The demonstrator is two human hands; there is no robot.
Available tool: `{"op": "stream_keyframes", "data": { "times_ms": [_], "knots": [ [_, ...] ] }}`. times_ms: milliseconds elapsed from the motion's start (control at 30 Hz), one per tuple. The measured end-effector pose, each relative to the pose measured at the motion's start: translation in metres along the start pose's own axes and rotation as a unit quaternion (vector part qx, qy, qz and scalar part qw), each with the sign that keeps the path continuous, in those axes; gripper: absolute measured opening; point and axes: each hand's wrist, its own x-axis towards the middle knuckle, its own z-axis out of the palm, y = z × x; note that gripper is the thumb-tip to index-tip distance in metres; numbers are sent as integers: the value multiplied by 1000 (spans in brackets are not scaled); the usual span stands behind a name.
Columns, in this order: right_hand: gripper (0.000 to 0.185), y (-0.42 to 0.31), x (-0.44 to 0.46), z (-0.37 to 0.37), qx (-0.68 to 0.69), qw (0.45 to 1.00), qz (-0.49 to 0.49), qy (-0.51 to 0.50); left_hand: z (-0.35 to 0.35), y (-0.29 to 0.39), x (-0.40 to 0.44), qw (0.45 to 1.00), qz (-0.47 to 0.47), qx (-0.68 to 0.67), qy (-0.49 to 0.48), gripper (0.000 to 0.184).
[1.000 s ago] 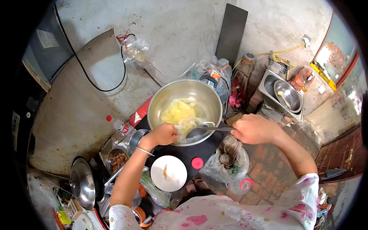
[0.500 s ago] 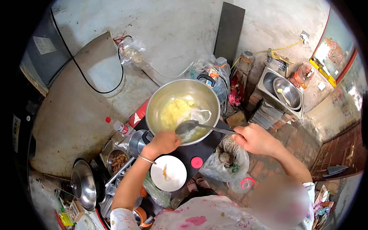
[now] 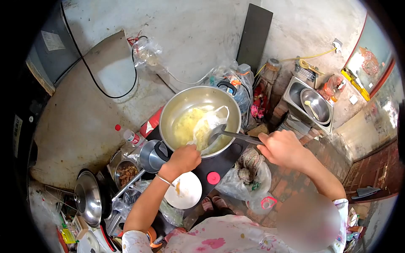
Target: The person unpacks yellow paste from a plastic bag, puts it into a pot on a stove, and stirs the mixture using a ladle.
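A large metal pot (image 3: 168, 110) holds a pale yellow mass (image 3: 186, 125) in its bottom. A white translucent plastic bag (image 3: 204, 126) stands partly open inside it, one loop raised to the right. My left hand (image 3: 185, 158) is closed at the near rim, pinching the bag's edge. In my right hand (image 3: 280, 146), to the right of the pot, is the dark handle of a metal ladle (image 3: 216, 134). The ladle's bowl is tilted against the bag's right side; whether it carries anything is hard to see. Below my left hand sits a white bowl (image 3: 190, 195) with an orange-brown smear.
A saucepan (image 3: 151, 156) stands left of the pot, near a bottle (image 3: 131, 136). A red lid (image 3: 213, 178) lies on the dark tabletop (image 3: 206, 165). A clear bag of goods (image 3: 247, 179) is at lower right. Further right is a sink (image 3: 291, 95) holding a metal basin (image 3: 322, 110).
The ladle's bowl has shifted right, away from my left hand. The bag now stands higher and shows more of itself. My right hand has moved slightly right and up.
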Motion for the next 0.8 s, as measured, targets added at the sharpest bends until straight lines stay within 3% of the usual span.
{"op": "stream_keyframes", "data": {
  "times_ms": [267, 533, 800],
  "knots": [
    [21, 1, -2, -17, -26, 999, 23, 10, -21, 32, 4, 993, 36, 94, 57, 13],
    [23, 4, 29, 47, 8, 998, 31, 46, -15, 25, 8, 994, 50, 44, 84, 9],
    [24, 8, 38, 57, 33, 992, 90, 86, -22, 12, 3, 996, 12, 24, 87, 8]
  ]
}}
